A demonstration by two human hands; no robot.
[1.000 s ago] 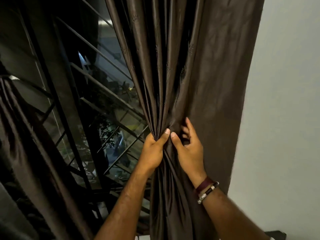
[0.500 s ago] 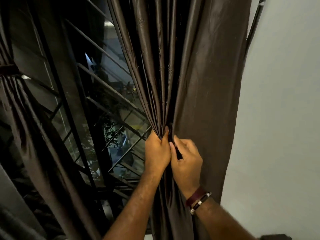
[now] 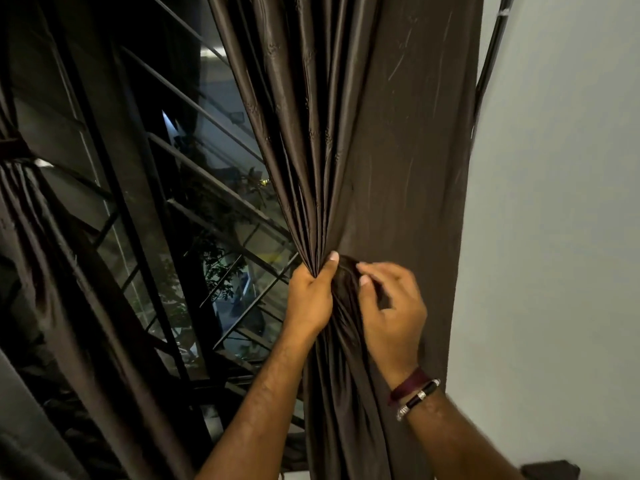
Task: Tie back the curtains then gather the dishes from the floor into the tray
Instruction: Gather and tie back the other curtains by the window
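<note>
Head view shows us facing a tall barred window (image 3: 194,216), dark outside, with a pale wall (image 3: 561,237) at right. Largest before us is the brown curtain (image 3: 388,140), hanging against the wall side of the window and gathered into tight pleats at mid-height. At far left a second curtain (image 3: 31,216) looks already cinched by a band. Our left hand (image 3: 311,299) has its grip clenched round the bunched pleats, thumb up against the fabric. Our right hand (image 3: 391,306) sits just beside it, fingers curled and pinching a small dark fold or loop of cloth at the gather; whether that is a tie-back strip or the curtain itself, we cannot tell. A maroon band and a beaded bracelet (image 3: 415,393) circle the right wrist.

We judge that we are mid-way through tying back this second curtain. Next we would need to keep the left grip firm on the bunch while the right draws the tie round and secures it. Dishes, tray and floor are out of sight.
</note>
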